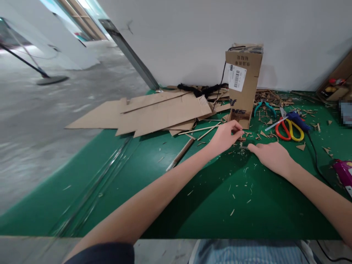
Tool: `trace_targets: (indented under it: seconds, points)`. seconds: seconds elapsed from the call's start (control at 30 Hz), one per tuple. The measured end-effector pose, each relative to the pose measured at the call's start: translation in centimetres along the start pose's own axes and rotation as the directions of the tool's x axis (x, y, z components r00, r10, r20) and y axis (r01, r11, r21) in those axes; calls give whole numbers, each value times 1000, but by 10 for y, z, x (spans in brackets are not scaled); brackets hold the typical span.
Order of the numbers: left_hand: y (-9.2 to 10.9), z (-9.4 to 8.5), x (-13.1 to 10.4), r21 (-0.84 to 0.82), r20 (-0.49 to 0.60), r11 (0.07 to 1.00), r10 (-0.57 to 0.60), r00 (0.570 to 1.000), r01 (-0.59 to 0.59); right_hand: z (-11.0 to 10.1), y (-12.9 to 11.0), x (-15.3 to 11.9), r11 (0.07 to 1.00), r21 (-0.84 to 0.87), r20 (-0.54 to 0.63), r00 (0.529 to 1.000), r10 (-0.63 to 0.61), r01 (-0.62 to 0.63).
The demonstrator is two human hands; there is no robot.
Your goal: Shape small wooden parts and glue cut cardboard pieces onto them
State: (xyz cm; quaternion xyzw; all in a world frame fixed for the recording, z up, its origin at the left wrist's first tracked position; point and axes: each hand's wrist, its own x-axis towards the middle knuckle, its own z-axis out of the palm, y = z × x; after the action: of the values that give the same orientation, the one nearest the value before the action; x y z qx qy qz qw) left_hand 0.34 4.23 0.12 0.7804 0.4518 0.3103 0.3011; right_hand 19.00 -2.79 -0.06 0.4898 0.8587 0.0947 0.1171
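My left hand (224, 135) reaches forward over the green table (214, 198), just in front of a tall cardboard box (243, 80). Its thumb and forefinger are pinched together; what they hold, if anything, is too small to make out. Close by on the right, my right hand (271, 154) is closed, palm down. A thin greyish strip (243, 147) sticks out from its thumb and fingertips toward the left hand. Small pale shavings lie beneath both hands. Thin wooden sticks (198, 129) rest beside the left hand.
Cut cardboard sheets (162, 110) lie at left. A knife-like tool (180, 154) is left of my left forearm. Scissors with red and yellow handles (296, 131), a blue glue gun (298, 120) with a cord and teal pliers (264, 106) lie at right among cardboard scraps.
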Motion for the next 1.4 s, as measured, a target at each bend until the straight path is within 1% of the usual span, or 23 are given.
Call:
trace_targets:
  seconds: [0.13, 0.33, 0.43, 0.57, 0.67, 0.77, 0.97, 1.03, 1.23, 1.4]
  points:
    - [-1, 0, 0, -12, 12, 1000, 0, 1000, 0, 1, 0, 1, 997, -46, -53, 997, 54, -57]
    - [3, -2, -2, -16, 21, 1000, -6, 1000, 6, 3, 1, 1, 1000, -4, -30, 999, -27, 27]
    - [4, -3, -1, -18, 36, 1000, -20, 999, 21, 4, 1, 2, 999, -34, -42, 999, 22, -23]
    - [-1, -3, 2, -36, 49, 999, -33, 998, 34, 4, 2, 5, 996, -48, -63, 996, 68, -71]
    - [-5, -3, 3, -47, 49, 998, -46, 998, 49, 2, 1, 4, 999, -24, -28, 999, 23, -24]
    - [-4, -5, 2, -38, 48, 998, -54, 997, 56, 1, 0, 2, 999, -6, -4, 999, -32, 32]
    - [0, -4, 2, -61, 63, 996, -55, 997, 58, 0, 0, 3, 995, -88, -69, 997, 42, -48]
    - [-2, -2, 3, -62, 54, 996, -61, 997, 64, -2, 1, 4, 995, -90, -66, 997, 33, -39]
    - [-3, -1, 2, -59, 51, 996, -58, 997, 61, -3, -1, -2, 999, -18, 4, 1000, -28, 28]
    - [0, -1, 1, -48, 40, 998, -45, 998, 46, -1, -1, 0, 996, -82, -58, 998, 24, -29]
